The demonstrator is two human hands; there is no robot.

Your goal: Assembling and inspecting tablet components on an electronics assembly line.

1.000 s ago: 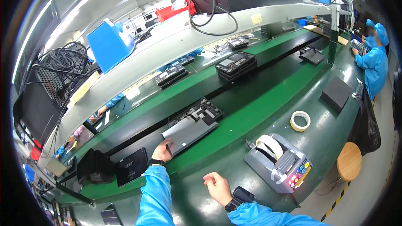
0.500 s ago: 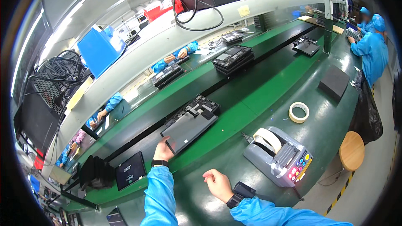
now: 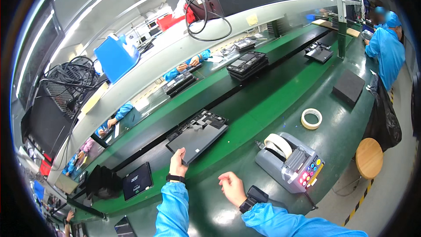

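My left hand [image 3: 177, 163] grips the near edge of a dark grey flat tablet panel [image 3: 198, 142] with a small white sticker. That panel overlaps an opened tablet with exposed inner parts [image 3: 206, 120] on the bench's channel. My right hand [image 3: 232, 188] hovers over the green bench with loosely bent fingers and nothing visible in it. To its right stands a grey tape dispenser [image 3: 291, 162] with lit coloured buttons and a cream tape roll. Left of my left hand lies a tablet with a lit screen [image 3: 137, 181].
A loose tape roll [image 3: 311, 118] and black block [image 3: 348, 87] are on the right. Stacked opened tablets [image 3: 247, 66] stand farther back. A dark stack [image 3: 103, 183] is at left. Overhead runs a shelf [image 3: 245, 21]. Co-workers' hands [image 3: 188, 64] work across the bench; another person [image 3: 386, 52] stands far right.
My left hand's fingers have come up over the panel's near edge, and the panel has shifted slightly. My right hand has moved a little to the right. The view has tilted slightly.
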